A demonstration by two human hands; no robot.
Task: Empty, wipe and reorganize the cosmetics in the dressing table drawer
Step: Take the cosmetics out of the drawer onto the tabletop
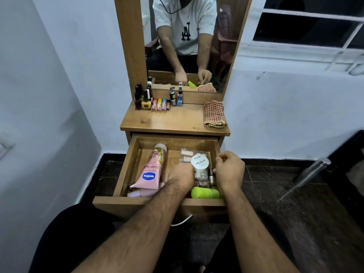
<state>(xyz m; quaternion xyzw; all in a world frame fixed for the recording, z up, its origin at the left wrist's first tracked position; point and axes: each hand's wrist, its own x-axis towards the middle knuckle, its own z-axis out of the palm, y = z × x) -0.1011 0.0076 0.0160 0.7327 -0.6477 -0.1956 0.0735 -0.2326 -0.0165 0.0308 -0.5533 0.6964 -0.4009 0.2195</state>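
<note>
The wooden drawer (126, 170) stands pulled out under the dressing table top (177, 121). Inside lie a pink Vaseline tube (151, 170), a white-lidded nail polish remover jar (200, 162) on a clear packet (187, 154), a lime green bottle (204, 193) at the front right, and small bottles between them. My left hand (180, 177) reaches down beside the jar with its fingers hidden. My right hand (229, 170) is curled at the drawer's right side, fingertips pinching the cap of a small nail polish bottle (211, 175).
On the top stand several nail polish bottles (143, 99), lip balms (160, 104), a blue spray bottle (179, 98) and a folded checked cloth (214, 114). A mirror (189, 46) rises behind. A metal handle (183, 220) sticks out of the drawer front. A steel cylinder (313, 170) lies at right.
</note>
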